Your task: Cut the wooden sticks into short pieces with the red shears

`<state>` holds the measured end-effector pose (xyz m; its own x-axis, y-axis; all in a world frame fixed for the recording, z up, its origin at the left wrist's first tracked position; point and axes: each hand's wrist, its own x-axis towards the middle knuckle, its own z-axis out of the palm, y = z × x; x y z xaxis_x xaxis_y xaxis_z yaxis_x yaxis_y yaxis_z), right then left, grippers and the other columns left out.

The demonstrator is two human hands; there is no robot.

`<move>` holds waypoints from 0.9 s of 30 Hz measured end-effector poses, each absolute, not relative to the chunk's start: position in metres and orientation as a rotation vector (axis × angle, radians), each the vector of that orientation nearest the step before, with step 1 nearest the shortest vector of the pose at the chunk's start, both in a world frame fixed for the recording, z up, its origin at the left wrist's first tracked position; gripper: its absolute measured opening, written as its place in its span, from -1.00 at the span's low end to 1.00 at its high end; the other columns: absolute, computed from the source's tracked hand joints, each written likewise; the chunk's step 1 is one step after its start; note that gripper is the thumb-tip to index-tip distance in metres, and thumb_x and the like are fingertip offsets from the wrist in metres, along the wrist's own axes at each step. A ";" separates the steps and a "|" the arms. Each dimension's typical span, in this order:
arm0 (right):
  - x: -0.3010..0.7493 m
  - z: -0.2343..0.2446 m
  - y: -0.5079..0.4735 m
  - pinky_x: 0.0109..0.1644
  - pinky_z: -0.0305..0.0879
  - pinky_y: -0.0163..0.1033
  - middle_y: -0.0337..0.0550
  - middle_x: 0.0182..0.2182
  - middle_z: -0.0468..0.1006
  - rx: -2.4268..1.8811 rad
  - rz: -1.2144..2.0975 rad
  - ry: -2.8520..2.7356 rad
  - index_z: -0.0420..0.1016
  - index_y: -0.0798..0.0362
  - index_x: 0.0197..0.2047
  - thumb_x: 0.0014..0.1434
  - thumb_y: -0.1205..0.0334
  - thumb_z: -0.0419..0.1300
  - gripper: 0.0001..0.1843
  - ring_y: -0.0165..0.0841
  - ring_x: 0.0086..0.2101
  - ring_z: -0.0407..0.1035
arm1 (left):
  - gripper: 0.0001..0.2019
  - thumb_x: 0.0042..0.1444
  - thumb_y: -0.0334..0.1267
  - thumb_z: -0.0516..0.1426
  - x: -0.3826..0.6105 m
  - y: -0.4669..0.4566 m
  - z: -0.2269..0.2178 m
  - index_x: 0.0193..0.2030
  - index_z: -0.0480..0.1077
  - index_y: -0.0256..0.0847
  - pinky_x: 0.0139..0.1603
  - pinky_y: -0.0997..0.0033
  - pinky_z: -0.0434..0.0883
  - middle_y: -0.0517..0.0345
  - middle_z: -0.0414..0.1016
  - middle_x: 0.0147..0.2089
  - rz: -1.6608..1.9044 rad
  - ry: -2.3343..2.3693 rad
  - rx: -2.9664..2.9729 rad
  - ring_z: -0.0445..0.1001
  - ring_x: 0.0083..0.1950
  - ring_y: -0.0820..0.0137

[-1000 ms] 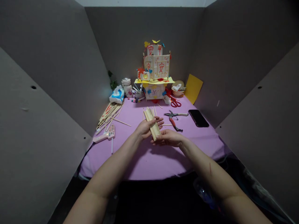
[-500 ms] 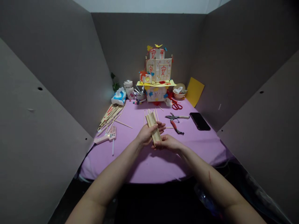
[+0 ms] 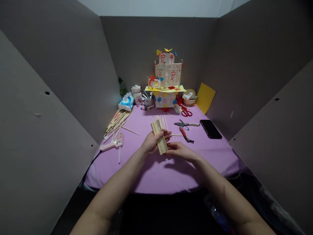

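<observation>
My left hand (image 3: 152, 141) is closed around a flat bundle of wooden sticks (image 3: 160, 140), held tilted above the table with its thumb across the front. The pale sticks lie tightly side by side. At the lower right edge of the bundle is my right hand (image 3: 179, 150), its thumb and fingers apart; whether the fingertips touch the sticks is hard to tell. Several loose sticks (image 3: 164, 121) lie on the cloth just beyond the bundle. To the right rest pliers (image 3: 187, 124) and red-handled cutters (image 3: 184, 133).
A pink glue gun (image 3: 113, 143) and a pile of sticks (image 3: 118, 122) lie left. At the back stand a decorated paper lantern-like model (image 3: 167, 76), a tissue pack (image 3: 126, 101), a jar (image 3: 137, 94) and a bowl (image 3: 189, 100). Red scissors (image 3: 186, 113) and a phone (image 3: 210, 129) lie right.
My right thumb has slid off the front of the bundle to its edge, and the right hand's grip has loosened. The bundle now faces me more flatly in my left hand.
</observation>
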<state>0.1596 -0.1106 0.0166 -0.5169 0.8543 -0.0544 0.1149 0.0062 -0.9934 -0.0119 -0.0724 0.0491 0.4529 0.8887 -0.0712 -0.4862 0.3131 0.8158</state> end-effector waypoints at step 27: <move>0.285 0.013 0.014 0.22 -0.03 0.25 0.31 0.37 -0.04 -2.424 0.528 -2.132 -0.22 0.01 0.46 -0.15 -0.54 0.14 0.31 0.24 0.29 -0.09 | -0.75 0.00 -0.32 0.29 -0.049 -0.040 0.012 -0.19 0.40 -0.29 0.17 0.07 0.36 -0.07 0.59 -0.12 1.342 0.716 0.703 0.59 -0.11 0.27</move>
<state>0.2851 0.0139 0.0132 0.1019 0.9410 -0.3228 0.9828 -0.1454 -0.1138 -0.0485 -0.0398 0.0120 0.0898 0.9945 -0.0541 -0.5985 0.0973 0.7952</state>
